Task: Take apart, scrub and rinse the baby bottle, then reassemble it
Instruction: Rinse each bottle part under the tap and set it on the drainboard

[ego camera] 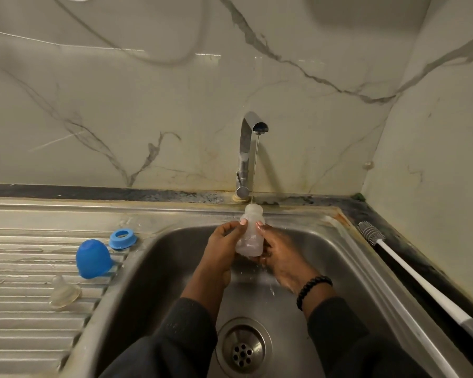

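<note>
Bottle body (250, 232), clear and capless, stands upright over the sink (159, 257) basin's back edge under the tap (247, 148) stream. Left hand (221, 248) and right hand (277, 255) wrap it from both sides. Blue cap (93, 259), collar ring (122, 238) and teat (63, 294) sit on the drainboard; a brush (410, 271) lies along the right rim. No writing is legible.

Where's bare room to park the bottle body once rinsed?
Free: drainboard ribs left of and below the nipple; basin floor around the drain. Crowded: drainboard's inner edge with blue cap and ring. Brush fills the right counter.
</note>
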{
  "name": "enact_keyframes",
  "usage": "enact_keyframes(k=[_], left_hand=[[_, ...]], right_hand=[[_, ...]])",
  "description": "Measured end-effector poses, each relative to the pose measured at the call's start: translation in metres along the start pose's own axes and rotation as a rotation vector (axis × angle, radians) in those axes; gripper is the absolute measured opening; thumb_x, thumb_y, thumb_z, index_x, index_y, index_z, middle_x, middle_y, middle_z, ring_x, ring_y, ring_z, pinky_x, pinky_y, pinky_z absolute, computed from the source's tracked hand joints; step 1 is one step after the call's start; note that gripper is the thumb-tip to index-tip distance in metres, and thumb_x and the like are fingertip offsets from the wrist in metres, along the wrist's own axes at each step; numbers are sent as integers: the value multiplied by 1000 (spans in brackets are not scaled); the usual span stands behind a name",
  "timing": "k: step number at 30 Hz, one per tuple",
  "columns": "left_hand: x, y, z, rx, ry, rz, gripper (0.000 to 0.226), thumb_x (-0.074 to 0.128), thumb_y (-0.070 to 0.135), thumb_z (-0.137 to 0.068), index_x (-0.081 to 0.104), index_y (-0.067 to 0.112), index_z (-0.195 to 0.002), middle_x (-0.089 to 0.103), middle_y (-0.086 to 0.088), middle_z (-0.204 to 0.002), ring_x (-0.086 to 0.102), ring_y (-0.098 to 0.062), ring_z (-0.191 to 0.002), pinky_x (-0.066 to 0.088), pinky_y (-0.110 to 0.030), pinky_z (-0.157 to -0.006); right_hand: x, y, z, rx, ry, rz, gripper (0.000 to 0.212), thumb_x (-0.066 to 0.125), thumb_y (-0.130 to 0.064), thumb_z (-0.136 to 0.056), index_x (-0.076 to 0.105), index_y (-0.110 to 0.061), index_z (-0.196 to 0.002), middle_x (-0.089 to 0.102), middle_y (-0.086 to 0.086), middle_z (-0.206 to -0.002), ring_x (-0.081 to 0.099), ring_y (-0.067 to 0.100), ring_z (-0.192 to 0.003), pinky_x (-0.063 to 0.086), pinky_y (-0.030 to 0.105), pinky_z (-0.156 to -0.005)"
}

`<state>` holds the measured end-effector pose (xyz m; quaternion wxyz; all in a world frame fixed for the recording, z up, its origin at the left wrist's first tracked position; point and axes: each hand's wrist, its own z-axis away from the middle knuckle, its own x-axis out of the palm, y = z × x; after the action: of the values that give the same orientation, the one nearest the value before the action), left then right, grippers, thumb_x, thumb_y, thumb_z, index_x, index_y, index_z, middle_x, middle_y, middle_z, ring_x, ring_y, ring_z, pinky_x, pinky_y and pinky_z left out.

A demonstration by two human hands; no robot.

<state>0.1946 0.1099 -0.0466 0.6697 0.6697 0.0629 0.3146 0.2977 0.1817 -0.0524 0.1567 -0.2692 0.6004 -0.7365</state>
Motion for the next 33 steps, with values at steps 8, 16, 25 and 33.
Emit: enact_keyframes(k=[8,16,25,33], left_hand=[[4,1,1,15,-76,32,27,65,11,-91,62,9,-118,74,-12,-105,74,-17,-86,57,-25,-64],[2,6,3,47,35,101,30,67,23,-89,58,6,-112,69,-15,-104,73,-19,-77,57,-26,-57],[13,6,7,-72,-177,11,48,48,46,-96,60,9,-124,73,-13,-109,70,-26,-100,58,-37,-86],[8,2,7,-54,-64,40,46,32,45,-104,61,12,-120,76,-6,-94,71,-18,-91,56,-30,-79]], right_hand=[[17,1,-1,-104,115,130,42,49,-60,-90,49,-29,-118,61,3,-115,61,24,-108,51,50,-97],[23,-10,0,-64,129,24,41,33,-51,-101,57,-19,-109,66,11,-103,65,28,-96,55,47,-90],[29,-16,-4,-43,281,-28,29,32,-52,-100,43,-30,-114,59,4,-99,63,26,-92,55,49,-87],[39,-8,-2,-203,212,405,41,37,-49,-100,47,-21,-128,62,3,-110,62,17,-97,55,38,-88]])
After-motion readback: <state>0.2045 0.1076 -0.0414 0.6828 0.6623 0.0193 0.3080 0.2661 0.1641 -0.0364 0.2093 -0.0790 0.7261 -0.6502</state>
